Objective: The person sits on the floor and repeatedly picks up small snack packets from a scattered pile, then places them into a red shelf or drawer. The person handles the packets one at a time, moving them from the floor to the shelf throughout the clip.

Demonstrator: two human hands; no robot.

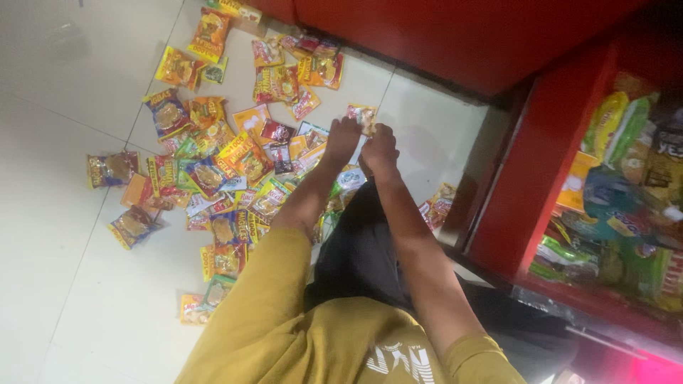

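Both arms stretched forward and down toward the tiled floor (64, 284), seen from above over a mustard-yellow shirt (284, 334). Left hand (343, 136) and right hand (379, 149) close side by side, almost touching, fingers curled together on a small snack packet (363, 115) at the far edge of the spread. Packet pinched at its near edge, lying just beyond the fingertips, away from the body; long axis roughly across the line of the arms, though blur makes this hard to settle. Both hands about equally near, the right slightly behind the left. Whether each hand truly clamps the packet or only the fingertips of one do: cannot tell for certain, but both look closed on it.

Scattered to the left and around the hands, a loose heap of packets (213, 163) in yellow, orange, red and green, flat on the floor, overlapping in the middle and thinning toward the edges; one lone packet (112, 169) apart at far left. Another packet (437, 206) just right of the right forearm.

At right, a red shelf unit (541, 163), its open compartment stuffed with more bagged snacks (619, 213), green and yellow, piled unevenly. Dark trousers (359, 249) between the arms.
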